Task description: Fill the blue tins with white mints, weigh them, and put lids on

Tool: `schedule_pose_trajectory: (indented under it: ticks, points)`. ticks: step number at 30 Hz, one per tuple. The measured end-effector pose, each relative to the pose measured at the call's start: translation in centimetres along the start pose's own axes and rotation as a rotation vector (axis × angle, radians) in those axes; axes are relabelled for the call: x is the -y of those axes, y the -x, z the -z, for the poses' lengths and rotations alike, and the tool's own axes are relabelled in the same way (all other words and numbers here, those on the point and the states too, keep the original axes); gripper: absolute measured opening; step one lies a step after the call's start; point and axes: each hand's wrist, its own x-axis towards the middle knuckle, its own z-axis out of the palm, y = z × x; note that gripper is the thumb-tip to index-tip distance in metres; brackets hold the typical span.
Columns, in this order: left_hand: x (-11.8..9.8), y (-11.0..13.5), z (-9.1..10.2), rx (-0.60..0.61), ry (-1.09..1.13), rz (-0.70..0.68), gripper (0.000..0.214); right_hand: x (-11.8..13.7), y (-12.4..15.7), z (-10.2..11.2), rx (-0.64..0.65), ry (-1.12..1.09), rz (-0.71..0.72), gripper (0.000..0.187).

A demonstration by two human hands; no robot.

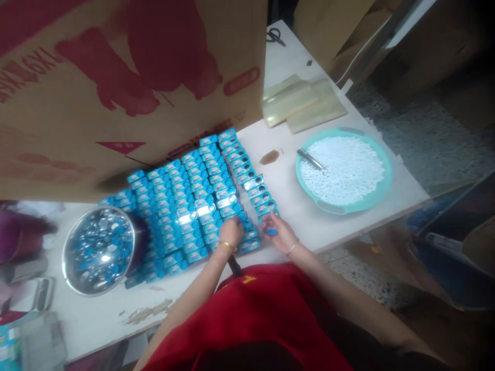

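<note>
Rows of small blue tins [180, 193] cover the middle of the table. My left hand [231, 233], with a gold-coloured bracelet at the wrist, is closed over the near right part of the rows; what its fingers hold is hidden. Just right of it, my right hand [281, 236] pinches a small blue round lid [272, 232]. That hand is beside the near end of the rightmost row, where several tins [244, 167] show dark round openings on top.
A steel bowl [133, 247] of shiny blue and silver pieces stands left. At right, a turquoise basin [388, 172] holds small white pieces and a metal-handled tool [309, 158]. A large cardboard box [185, 118], clear plastic sheets [305, 103] and scissors [275, 36] lie beyond.
</note>
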Motion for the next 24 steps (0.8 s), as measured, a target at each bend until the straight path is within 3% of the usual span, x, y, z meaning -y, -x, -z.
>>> schedule_pose_trajectory:
  ticks: [4,9,19,21,24]
  points:
    - [-0.7,-1.5,-0.2,0.021,-0.199,0.012,0.022,-0.3,-0.1,1.3,0.005,0.059,-0.075,0.040]
    - [-1.0,-2.4,-0.3,0.084,-0.344,0.056,0.032,-1.1,0.0,0.9,0.014,0.131,-0.067,0.042]
    - [-0.8,-1.7,0.5,0.045,-0.395,0.017,0.039,-1.3,0.3,-0.5,0.105,0.259,-0.004,0.064]
    - [-0.9,-0.5,0.8,0.010,-0.343,-0.045,0.035,-1.5,0.5,-0.5,0.086,0.268,-0.015,0.067]
    - [-1.0,2.3,0.4,0.011,-0.080,-0.330,0.028,-2.0,1.1,-0.4,0.066,0.263,-0.060,0.067]
